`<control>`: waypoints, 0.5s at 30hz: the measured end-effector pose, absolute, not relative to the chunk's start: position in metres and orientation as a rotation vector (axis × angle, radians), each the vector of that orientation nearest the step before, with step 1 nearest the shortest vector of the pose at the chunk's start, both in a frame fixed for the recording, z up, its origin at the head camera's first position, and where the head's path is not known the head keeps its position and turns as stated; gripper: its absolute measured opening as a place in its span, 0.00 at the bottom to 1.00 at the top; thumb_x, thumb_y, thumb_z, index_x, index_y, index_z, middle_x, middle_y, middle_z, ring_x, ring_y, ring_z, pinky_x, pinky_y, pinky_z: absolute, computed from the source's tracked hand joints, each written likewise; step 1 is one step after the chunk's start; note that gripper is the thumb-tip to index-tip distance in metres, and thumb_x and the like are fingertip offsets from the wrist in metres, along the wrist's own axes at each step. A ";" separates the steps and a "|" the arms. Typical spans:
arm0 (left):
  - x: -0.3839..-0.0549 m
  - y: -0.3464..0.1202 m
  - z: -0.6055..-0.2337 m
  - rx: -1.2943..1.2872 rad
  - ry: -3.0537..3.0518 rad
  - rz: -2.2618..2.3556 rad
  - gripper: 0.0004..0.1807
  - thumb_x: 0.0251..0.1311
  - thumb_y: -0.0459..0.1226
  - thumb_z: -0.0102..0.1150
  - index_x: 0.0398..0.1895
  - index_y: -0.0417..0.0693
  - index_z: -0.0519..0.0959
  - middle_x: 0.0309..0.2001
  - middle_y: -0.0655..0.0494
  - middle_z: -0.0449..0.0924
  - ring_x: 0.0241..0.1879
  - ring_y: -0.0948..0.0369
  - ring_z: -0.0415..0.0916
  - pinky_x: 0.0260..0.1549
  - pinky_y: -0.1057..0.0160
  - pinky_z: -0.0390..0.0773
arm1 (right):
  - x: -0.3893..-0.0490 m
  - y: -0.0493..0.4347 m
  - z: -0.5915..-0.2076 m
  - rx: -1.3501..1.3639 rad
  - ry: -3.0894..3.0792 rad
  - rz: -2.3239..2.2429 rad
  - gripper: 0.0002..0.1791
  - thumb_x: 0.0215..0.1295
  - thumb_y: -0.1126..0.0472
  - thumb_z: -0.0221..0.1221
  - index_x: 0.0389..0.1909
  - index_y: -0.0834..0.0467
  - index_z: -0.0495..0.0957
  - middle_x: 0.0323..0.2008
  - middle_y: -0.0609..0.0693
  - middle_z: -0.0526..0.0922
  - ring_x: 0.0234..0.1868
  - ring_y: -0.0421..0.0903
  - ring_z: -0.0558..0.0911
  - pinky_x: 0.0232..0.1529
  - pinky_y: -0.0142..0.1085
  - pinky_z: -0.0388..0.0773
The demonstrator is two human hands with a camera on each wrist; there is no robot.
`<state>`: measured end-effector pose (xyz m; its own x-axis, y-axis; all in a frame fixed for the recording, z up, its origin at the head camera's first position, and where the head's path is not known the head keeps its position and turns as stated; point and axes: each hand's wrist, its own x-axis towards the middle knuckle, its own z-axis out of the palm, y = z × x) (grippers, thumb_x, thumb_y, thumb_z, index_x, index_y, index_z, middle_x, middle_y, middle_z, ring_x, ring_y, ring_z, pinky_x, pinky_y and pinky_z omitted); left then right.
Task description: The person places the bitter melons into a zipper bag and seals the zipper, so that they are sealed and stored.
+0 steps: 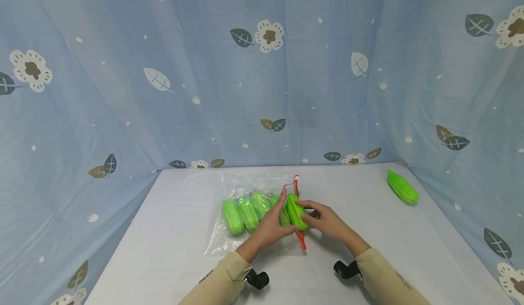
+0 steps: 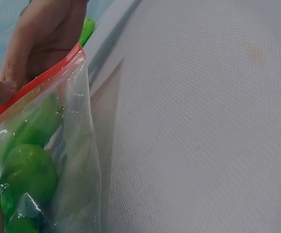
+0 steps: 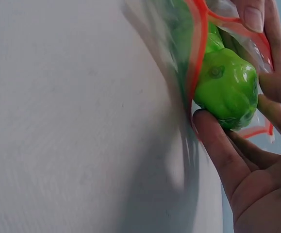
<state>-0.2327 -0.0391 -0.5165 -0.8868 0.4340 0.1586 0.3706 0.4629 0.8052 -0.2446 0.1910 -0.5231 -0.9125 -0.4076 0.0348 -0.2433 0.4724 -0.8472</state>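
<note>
The right hand (image 1: 327, 221) grips a gourd (image 1: 298, 214) in the mouth of the bag (image 1: 223, 246); the left hand (image 1: 271, 225) pinches the red rim (image 1: 301, 241). Several gourds (image 1: 233, 217) are inside; apparently this one and a lone gourd (image 1: 403, 187), far right on the surface (image 1: 163, 250), remain.

Left forearm (image 1: 219, 278) angled toward two o'clock, left hand (image 1: 268, 226) gripping, fingers (image 1: 280, 200) toward one o'clock, thumb (image 1: 290, 230) toward three, right forearm (image 1: 385, 275) angled toward ten, right hand (image 1: 327, 221) gripping, fingers bent

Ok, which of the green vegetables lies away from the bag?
The single green vegetable near the right edge of the table. The others are in the clear bag or at its red-edged mouth.
</note>
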 end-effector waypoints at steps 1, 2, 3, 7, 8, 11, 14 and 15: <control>-0.233 -0.039 -0.516 0.726 2.623 1.425 0.61 0.59 0.44 0.73 0.84 0.60 0.36 0.81 0.55 0.47 0.77 0.49 0.53 0.71 0.45 0.62 | -0.245 0.190 -0.523 -0.570 2.536 -1.426 0.25 0.73 0.50 0.61 0.69 0.46 0.75 0.69 0.54 0.74 0.49 0.49 0.83 0.44 0.39 0.83; -0.233 -0.039 -0.516 0.730 2.622 1.430 0.62 0.59 0.44 0.73 0.84 0.59 0.36 0.81 0.54 0.47 0.77 0.49 0.53 0.71 0.44 0.62 | -0.245 0.189 -0.524 -0.571 2.531 -1.430 0.25 0.73 0.51 0.61 0.70 0.46 0.74 0.69 0.54 0.74 0.50 0.49 0.83 0.45 0.40 0.83; -0.233 -0.039 -0.516 0.732 2.617 1.434 0.62 0.59 0.44 0.73 0.84 0.59 0.36 0.81 0.55 0.46 0.77 0.49 0.53 0.72 0.45 0.61 | -0.245 0.189 -0.524 -0.574 2.529 -1.430 0.25 0.74 0.51 0.60 0.70 0.46 0.74 0.69 0.54 0.73 0.51 0.50 0.83 0.45 0.40 0.83; -0.233 -0.038 -0.516 0.730 2.621 1.428 0.62 0.59 0.44 0.73 0.84 0.59 0.36 0.81 0.56 0.46 0.77 0.50 0.52 0.72 0.45 0.60 | -0.246 0.185 -0.524 -0.600 2.521 -1.445 0.26 0.74 0.52 0.60 0.71 0.46 0.74 0.70 0.54 0.73 0.51 0.50 0.83 0.45 0.40 0.84; -0.233 -0.038 -0.515 0.732 2.621 1.431 0.62 0.59 0.44 0.73 0.84 0.59 0.37 0.81 0.56 0.46 0.77 0.50 0.52 0.72 0.45 0.60 | -0.246 0.185 -0.524 -0.606 2.523 -1.446 0.26 0.74 0.52 0.61 0.71 0.46 0.74 0.70 0.54 0.73 0.51 0.50 0.83 0.45 0.40 0.84; -0.233 -0.038 -0.516 0.739 2.620 1.440 0.61 0.59 0.44 0.73 0.84 0.58 0.37 0.81 0.56 0.46 0.77 0.50 0.52 0.72 0.45 0.60 | -0.247 0.182 -0.524 -0.615 2.518 -1.456 0.26 0.73 0.52 0.61 0.71 0.47 0.73 0.70 0.54 0.73 0.50 0.50 0.83 0.44 0.38 0.84; -0.233 -0.039 -0.516 0.744 2.619 1.452 0.60 0.59 0.43 0.73 0.84 0.58 0.38 0.81 0.56 0.46 0.77 0.50 0.53 0.71 0.44 0.61 | -0.247 0.180 -0.523 -0.605 2.513 -1.455 0.27 0.73 0.52 0.62 0.71 0.48 0.73 0.70 0.55 0.73 0.51 0.51 0.83 0.44 0.37 0.84; -0.233 -0.039 -0.517 0.748 2.621 1.454 0.60 0.59 0.44 0.73 0.84 0.58 0.38 0.81 0.56 0.46 0.77 0.50 0.53 0.71 0.43 0.62 | -0.247 0.179 -0.523 -0.601 2.508 -1.459 0.27 0.72 0.52 0.62 0.71 0.48 0.74 0.69 0.55 0.73 0.51 0.52 0.84 0.43 0.37 0.84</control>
<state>-0.2328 -0.0391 -0.5167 -0.8813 0.4355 0.1833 0.3860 0.4398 0.8109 -0.2474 0.1788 -0.5234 -0.9026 -0.4278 0.0482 -0.2534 0.4374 -0.8628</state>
